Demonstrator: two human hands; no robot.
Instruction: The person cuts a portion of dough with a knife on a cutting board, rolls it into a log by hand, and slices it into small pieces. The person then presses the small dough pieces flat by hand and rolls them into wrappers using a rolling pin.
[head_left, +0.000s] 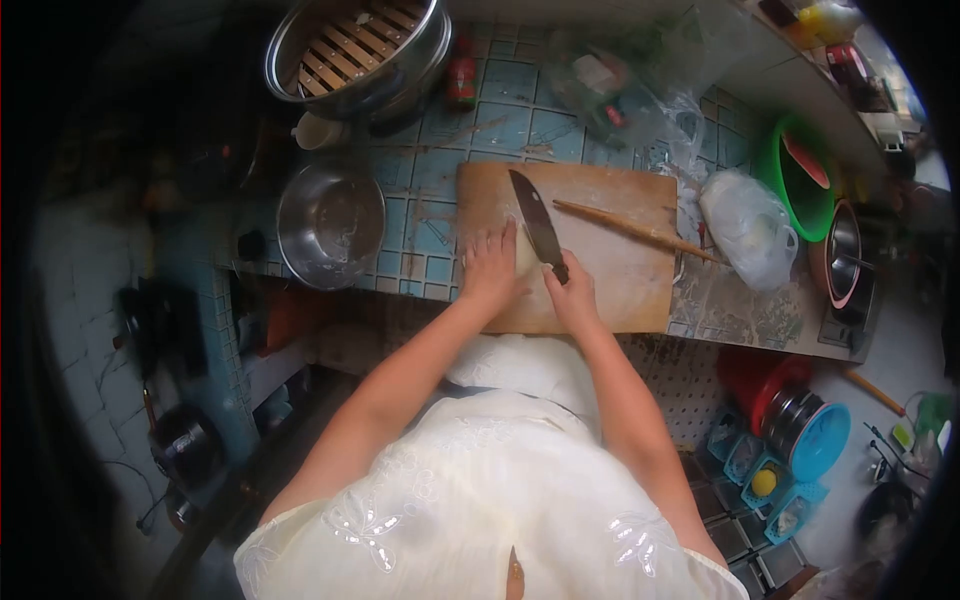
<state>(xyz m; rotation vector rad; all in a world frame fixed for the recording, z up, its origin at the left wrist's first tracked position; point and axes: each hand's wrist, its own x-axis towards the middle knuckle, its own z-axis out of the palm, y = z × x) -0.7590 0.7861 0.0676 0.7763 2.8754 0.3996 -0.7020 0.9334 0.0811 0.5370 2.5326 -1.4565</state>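
My right hand (573, 295) is closed around the handle of a kitchen knife (537, 218), its dark blade pointing up and away from me. Just left of the blade lies a piece of pale dough (525, 254), partly hidden by my left hand. My left hand (490, 268) rests on the dough with its fingers stretched out over it. Both hands are above a wooden cutting board (620, 292) with a whitish dusting. A tapered wooden rolling pin (635, 231) lies slanted across the board, right of the knife.
A steel pot (331, 225) stands left of the board, with a steamer (437, 55) behind it. On the right are a knotted plastic bag (750, 230), a green basin (826, 222) and a metal bowl (846, 240). Blue baskets (790, 515) stand on the floor.
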